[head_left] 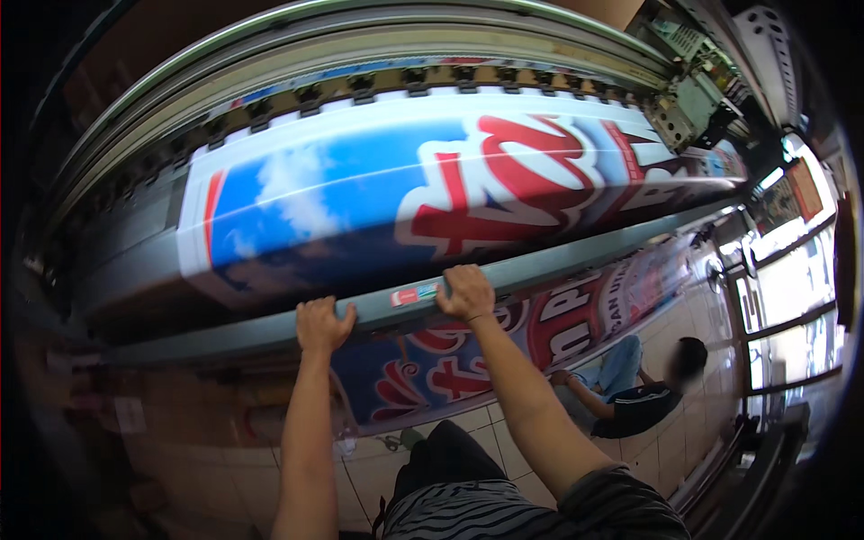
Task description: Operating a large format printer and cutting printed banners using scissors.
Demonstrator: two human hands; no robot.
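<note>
My left hand (324, 324) rests on a long grey bar (558, 263) across the front of a wide-format printer, its fingers hooked over the top edge. Farther right along the bar, my right hand (468, 292) grips it in the same way. A small red and green sticker (416, 295) lies between the two hands. Behind the bar, a printed banner (315, 193) with blue sky, clouds and large red lettering stretches over the printer's curved bed. Below the bar hangs more printed banner (558, 328), reaching toward the floor.
A row of black pinch rollers (417, 83) runs under the printer's rail (360, 45), with the carriage (693, 108) at the right end. A person (643, 396) sits on the tiled floor at right, beside the hanging banner. Scissors (389, 442) lie near my feet. Bright windows (783, 297) are far right.
</note>
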